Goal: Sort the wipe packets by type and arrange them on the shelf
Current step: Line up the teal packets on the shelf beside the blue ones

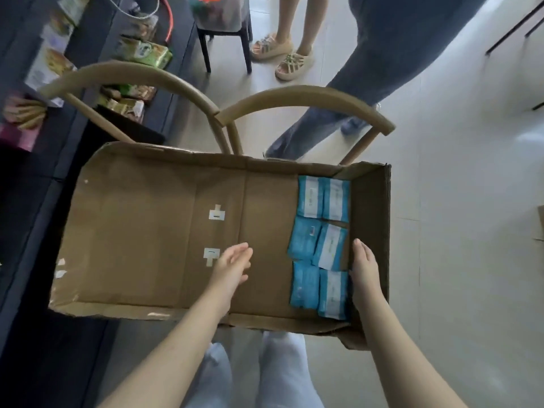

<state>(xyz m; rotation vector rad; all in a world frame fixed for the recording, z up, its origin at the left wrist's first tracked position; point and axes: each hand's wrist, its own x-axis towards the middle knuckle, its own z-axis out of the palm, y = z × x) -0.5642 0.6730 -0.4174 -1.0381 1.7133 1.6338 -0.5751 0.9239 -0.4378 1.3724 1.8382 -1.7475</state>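
So I was standing right by the chair (294, 98) for this bit. The cardboard box (371, 219) sat across the seat, and the wipe packets (319, 248) were all bunched at its right end. There were six of them in two columns, darker blue ones on the inner side and whiter ones next to the box wall. The rest of the box floor was bare cardboard with a few scraps of tape.

The person's right hand (365, 266) was down inside the box between the wall and the whiter column. Its fingers (359, 248) were straight, right up against the packet edges and not curled round anything. The left hand (231, 266) hovered over the bare floor, a bit apart from the blue column, fingers loose and holding nothing.

Looked to me like one type was about to get scooped up. I'd slide the right fingers under just the whiter column and bring the left hand in between the columns as a divider, so the darker ones don't ride along. They look like soft, slippery packs, so squeeze from both sides and lift them as one stack. The shelf (88, 36) was off to the left with snack packs (141, 51) on it, so I'd pick a spot before lifting
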